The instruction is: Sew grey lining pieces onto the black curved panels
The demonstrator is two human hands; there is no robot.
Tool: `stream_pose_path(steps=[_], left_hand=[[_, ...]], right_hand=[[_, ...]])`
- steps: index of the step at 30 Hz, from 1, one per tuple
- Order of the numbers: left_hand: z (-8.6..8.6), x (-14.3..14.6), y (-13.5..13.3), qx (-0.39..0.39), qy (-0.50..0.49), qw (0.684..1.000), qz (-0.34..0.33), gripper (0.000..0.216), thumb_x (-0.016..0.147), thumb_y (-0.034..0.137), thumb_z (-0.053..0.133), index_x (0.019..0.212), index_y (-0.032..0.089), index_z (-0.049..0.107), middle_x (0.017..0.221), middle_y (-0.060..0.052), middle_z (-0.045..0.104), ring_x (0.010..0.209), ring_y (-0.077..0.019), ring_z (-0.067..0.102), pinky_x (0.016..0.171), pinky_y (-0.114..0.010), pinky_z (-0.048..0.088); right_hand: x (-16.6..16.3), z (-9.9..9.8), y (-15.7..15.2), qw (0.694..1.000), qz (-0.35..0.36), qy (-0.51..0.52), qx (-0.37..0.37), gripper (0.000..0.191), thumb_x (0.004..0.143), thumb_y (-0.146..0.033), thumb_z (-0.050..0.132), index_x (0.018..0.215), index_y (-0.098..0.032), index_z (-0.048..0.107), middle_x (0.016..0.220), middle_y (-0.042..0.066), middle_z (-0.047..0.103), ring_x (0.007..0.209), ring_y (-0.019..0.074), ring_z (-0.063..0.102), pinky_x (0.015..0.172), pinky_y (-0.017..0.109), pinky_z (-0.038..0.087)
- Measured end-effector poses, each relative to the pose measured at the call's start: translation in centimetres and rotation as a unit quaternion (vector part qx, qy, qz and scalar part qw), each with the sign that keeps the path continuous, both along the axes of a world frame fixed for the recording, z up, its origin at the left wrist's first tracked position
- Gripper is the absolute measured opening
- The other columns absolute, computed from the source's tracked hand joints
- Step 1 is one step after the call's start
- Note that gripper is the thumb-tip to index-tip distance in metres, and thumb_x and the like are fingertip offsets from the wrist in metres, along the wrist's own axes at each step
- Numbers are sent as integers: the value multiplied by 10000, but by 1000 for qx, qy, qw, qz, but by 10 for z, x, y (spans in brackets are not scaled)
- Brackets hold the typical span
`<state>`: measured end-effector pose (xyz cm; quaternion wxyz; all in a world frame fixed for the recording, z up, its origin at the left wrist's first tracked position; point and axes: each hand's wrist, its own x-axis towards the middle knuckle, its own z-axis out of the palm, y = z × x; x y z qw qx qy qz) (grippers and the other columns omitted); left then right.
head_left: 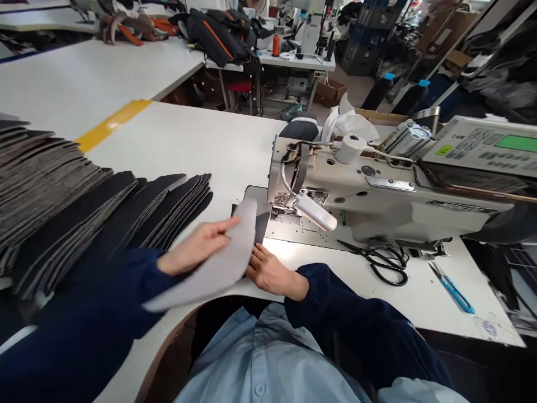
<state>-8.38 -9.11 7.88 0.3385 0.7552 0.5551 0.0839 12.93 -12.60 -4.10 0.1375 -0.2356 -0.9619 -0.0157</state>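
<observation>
Grey curved panel (210,268) — under the left hand (195,246), fingers open, edge against the right hand (272,273), fingers spread

2 hands (195,246) (272,273), 1 sewing machine (377,207), 2 pairs of scissors (384,263) (451,287)

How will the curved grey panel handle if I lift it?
It will probably feel light and fairly stiff: the curved grey panel stands out past the left hand with little sag. Its thin, flat shape suggests it would flex rather than break, and it seems unlikely to roll.
</observation>
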Motion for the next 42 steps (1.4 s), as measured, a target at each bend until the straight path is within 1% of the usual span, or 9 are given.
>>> stream_pose_path(steps=[2, 4, 7, 9, 11, 17, 30, 38, 42], left_hand=[[-27, 34, -3, 44, 54, 995, -70, 447, 833, 184, 384, 1194, 156, 645, 700, -7, 642, 590, -136, 564, 559, -234, 476], [-48, 51, 0, 151, 129, 972, -125, 345, 852, 155, 383, 988, 153, 700, 745, -51, 644, 661, -169, 595, 609, -275, 505], [-64, 57, 11, 302, 167, 922, -174, 289, 896, 182, 400, 810, 155, 675, 964, -126, 666, 924, -237, 629, 814, -378, 537], [-70, 56, 19, 338, 147, 909, -196, 275, 902, 182, 401, 818, 147, 661, 1186, -150, 629, 1146, -264, 570, 988, -428, 484], [-76, 56, 25, 332, 128, 912, -205, 291, 909, 178, 374, 906, 134, 661, 1322, -152, 570, 1273, -261, 495, 1085, -443, 421], [-88, 55, 31, 296, 119, 924, -211, 417, 920, 183, 339, 1254, 104, 575, 1378, -144, 549, 1324, -244, 465, 1140, -450, 370], [-86, 70, 40, 289, 129, 919, -236, 398, 921, 194, 367, 1241, 98, 584, 1357, -143, 566, 1319, -244, 467, 1143, -428, 353], [-82, 73, 41, 269, 147, 920, -245, 402, 922, 149, 356, 1256, 85, 570, 1370, -148, 551, 1340, -245, 440, 1154, -441, 314], [-65, 55, 32, 220, 138, 905, -337, 477, 832, 54, 400, 1281, 111, 550, 1428, -118, 510, 1396, -245, 368, 1180, -469, 239]], right_hand=[[4, -1, -1, 999, 14, -6, 29, 281, 945, -129, 415, 950, -133, 696, 996, 155, 697, 995, 269, 622, 1015, 525, 441], [9, -2, -2, 998, 17, -3, 60, 303, 932, -95, 396, 884, -137, 692, 883, 129, 698, 903, 254, 627, 1035, 539, 424], [11, -3, -3, 997, 10, 16, 80, 317, 928, -66, 373, 894, -128, 683, 823, 120, 689, 829, 242, 621, 1028, 559, 423], [11, -4, -3, 996, 12, 31, 79, 302, 922, -57, 382, 890, -111, 678, 813, 132, 684, 816, 245, 623, 1022, 574, 420], [11, -4, -4, 996, 16, 39, 81, 288, 917, -54, 393, 903, -98, 677, 823, 144, 684, 832, 255, 627, 1024, 585, 412], [11, -4, -4, 996, 15, 24, 89, 310, 922, -70, 380, 920, -121, 686, 844, 133, 693, 849, 265, 623, 1029, 616, 390], [19, 3, -5, 998, -9, -18, 58, 274, 895, -74, 427, 893, -124, 696, 853, 141, 696, 855, 271, 617, 1027, 602, 394], [23, 24, -4, 996, 2, -86, -6, 202, 861, -96, 521, 967, -76, 692, 899, 169, 698, 908, 307, 628, 974, 577, 433], [22, 37, -8, 992, -14, -115, -45, 182, 860, -93, 537, 923, -110, 707, 909, 157, 706, 915, 291, 635, 949, 530, 452]])
